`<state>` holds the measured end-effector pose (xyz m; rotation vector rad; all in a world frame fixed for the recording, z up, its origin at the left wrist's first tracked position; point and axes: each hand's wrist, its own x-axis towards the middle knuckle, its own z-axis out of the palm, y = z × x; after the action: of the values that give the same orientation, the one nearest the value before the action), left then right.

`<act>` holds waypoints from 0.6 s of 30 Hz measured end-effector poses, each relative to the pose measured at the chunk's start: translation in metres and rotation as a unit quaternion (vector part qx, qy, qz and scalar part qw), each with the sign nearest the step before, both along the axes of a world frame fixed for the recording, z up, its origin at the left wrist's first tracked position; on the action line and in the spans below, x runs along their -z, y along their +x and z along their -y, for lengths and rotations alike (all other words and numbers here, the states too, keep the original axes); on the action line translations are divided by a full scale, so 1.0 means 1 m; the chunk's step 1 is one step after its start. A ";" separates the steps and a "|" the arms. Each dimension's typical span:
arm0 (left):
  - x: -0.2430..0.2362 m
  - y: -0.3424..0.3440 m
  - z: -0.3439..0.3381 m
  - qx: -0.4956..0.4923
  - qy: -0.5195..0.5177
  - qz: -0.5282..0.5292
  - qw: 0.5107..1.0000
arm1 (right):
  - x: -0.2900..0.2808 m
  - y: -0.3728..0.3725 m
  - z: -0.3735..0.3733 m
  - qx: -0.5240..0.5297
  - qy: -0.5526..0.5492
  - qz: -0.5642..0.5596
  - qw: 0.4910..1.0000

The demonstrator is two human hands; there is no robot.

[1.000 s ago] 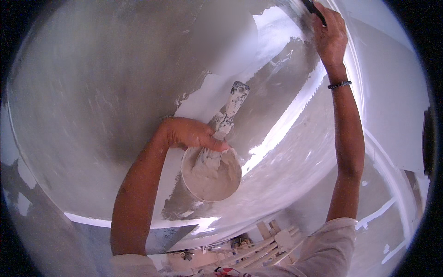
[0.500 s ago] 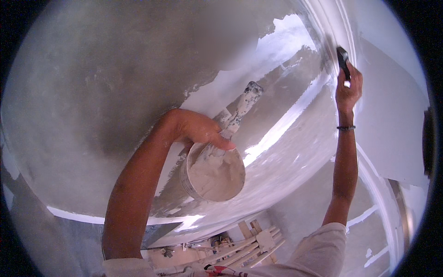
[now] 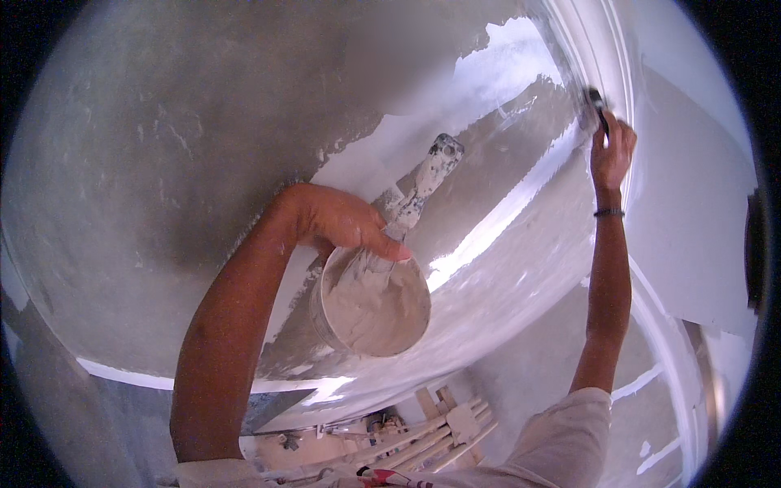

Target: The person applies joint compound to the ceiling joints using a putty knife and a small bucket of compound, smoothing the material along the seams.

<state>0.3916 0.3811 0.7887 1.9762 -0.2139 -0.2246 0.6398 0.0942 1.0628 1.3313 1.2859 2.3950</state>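
My left hand (image 3: 346,224) grips the rim of a round bucket (image 3: 319,321). Its thumb lies over the rim and against a putty-smeared scraper (image 3: 439,163), which leans with its blade end in the bucket and its handle sticking up. Pale, creamy putty (image 3: 382,305) lies inside. Up at the right, my right hand (image 3: 612,159) is closed around a small black tool (image 3: 598,106), blurred at its working end; its exact kind is unclear. The tool is at the seam between the grey wall (image 3: 220,122) and the white moulding (image 3: 614,49).
White filled bands (image 3: 496,220) cross the grey surface. A smooth pale surface (image 3: 691,187) lies beyond the moulding at right. Down below are several long poles or boards (image 3: 431,451) and scattered clutter on the floor.
My right hand and the black tool have shifted slightly, the tool turning and sliding left along the seam. My left hand with the bucket has moved a little left.
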 end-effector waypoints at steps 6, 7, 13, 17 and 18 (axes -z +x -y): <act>-0.010 -0.004 0.009 -0.066 0.053 -0.028 0.996 | 0.019 -0.028 -0.015 -0.100 -0.004 -0.017 0.995; -0.008 -0.006 0.006 -0.062 0.031 -0.025 0.997 | 0.015 -0.042 -0.031 -0.108 -0.017 0.017 0.994; -0.002 0.001 0.002 -0.002 -0.024 -0.020 1.000 | -0.007 -0.079 -0.082 -0.237 -0.092 -0.018 0.967; 0.002 0.008 -0.001 -0.003 -0.021 -0.018 1.000 | -0.023 -0.082 -0.092 -0.228 -0.109 0.025 0.967; 0.002 0.008 -0.001 -0.015 -0.013 -0.019 1.000 | -0.020 -0.085 -0.095 -0.215 -0.105 0.017 0.971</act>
<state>0.3997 0.3825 0.7866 1.9469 -0.1621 -0.2392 0.5552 0.1890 1.0824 1.0314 1.9219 2.4277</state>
